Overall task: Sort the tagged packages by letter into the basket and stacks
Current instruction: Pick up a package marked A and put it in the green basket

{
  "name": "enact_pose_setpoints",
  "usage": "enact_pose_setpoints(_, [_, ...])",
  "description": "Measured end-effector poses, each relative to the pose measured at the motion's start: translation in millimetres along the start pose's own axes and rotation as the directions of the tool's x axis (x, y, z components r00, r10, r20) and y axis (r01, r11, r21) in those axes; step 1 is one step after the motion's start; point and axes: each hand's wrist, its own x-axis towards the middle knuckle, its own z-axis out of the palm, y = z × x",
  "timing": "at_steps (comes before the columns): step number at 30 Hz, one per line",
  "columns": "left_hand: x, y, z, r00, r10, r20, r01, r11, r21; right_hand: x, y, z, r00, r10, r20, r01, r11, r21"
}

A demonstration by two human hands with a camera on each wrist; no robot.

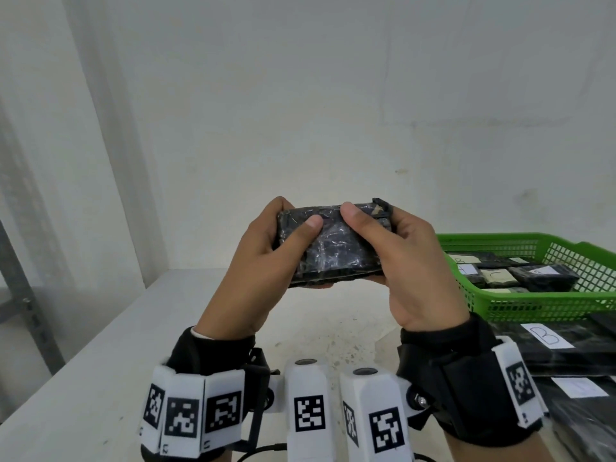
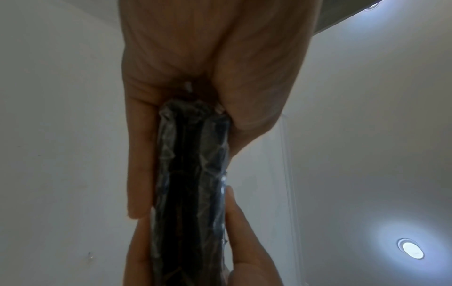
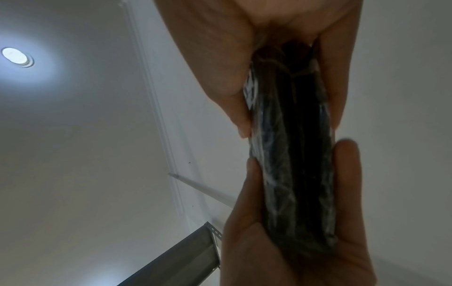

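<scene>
A black plastic-wrapped package [image 1: 333,248] is held up in front of me above the white table [image 1: 100,378], its plain side toward the camera; no letter tag shows on it. My left hand [image 1: 266,248] grips its left end, thumb across the front. My right hand [image 1: 396,258] grips the right end, thumb on the top front. The wrist views show the package [image 2: 193,183] [image 3: 293,164] edge-on, clamped between fingers and thumb of both hands. The green basket [image 1: 520,241] stands at the right with several tagged packages inside.
Flat black packages lie stacked on the table at the near right, the top one tagged B [image 1: 546,335]. A white wall stands close behind the table. A grey metal shelf upright [image 1: 20,295] is at the far left.
</scene>
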Motion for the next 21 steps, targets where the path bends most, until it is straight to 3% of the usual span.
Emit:
enact_pose_setpoints(3, [1.4, -0.8, -3.0, 1.0, 0.002, -0.022, -0.002, 1.0, 0.006, -1.3, -1.9, 1.5, 0.997, 0.034, 0.072, -0.035, 0.999, 0.004])
enact_pose_setpoints(8, [-0.4, 0.7, -3.2, 1.0, 0.012, -0.009, -0.011, 1.0, 0.006, -0.2, 4.8, 3.5, 0.999, -0.032, -0.012, 0.033, 0.998, 0.046])
enact_pose_setpoints(11, [-1.2, 1.3, -7.0, 1.0, 0.022, -0.001, -0.022, 0.999, -0.038, 1.8, 6.2, 3.4, 1.0, -0.006, -0.024, 0.007, 0.997, 0.074])
enact_pose_setpoints(14, [0.2, 0.4, -11.3, 0.995, 0.073, -0.068, -0.078, 0.994, -0.073, 2.7, 0.7, -1.3, 0.995, 0.05, 0.086, -0.056, 0.996, 0.069])
enact_pose_setpoints(17, [2.0, -1.2, -13.6, 0.991, 0.04, -0.13, -0.058, 0.989, -0.134, 4.1, -3.3, -4.5, 0.983, 0.074, 0.166, -0.094, 0.989, 0.115])
enact_pose_setpoints(21, [2.8, -1.3, -12.8, 0.991, 0.045, -0.122, -0.063, 0.987, -0.145, 4.6, -0.3, -4.4, 0.995, -0.015, 0.103, 0.004, 0.994, 0.106])
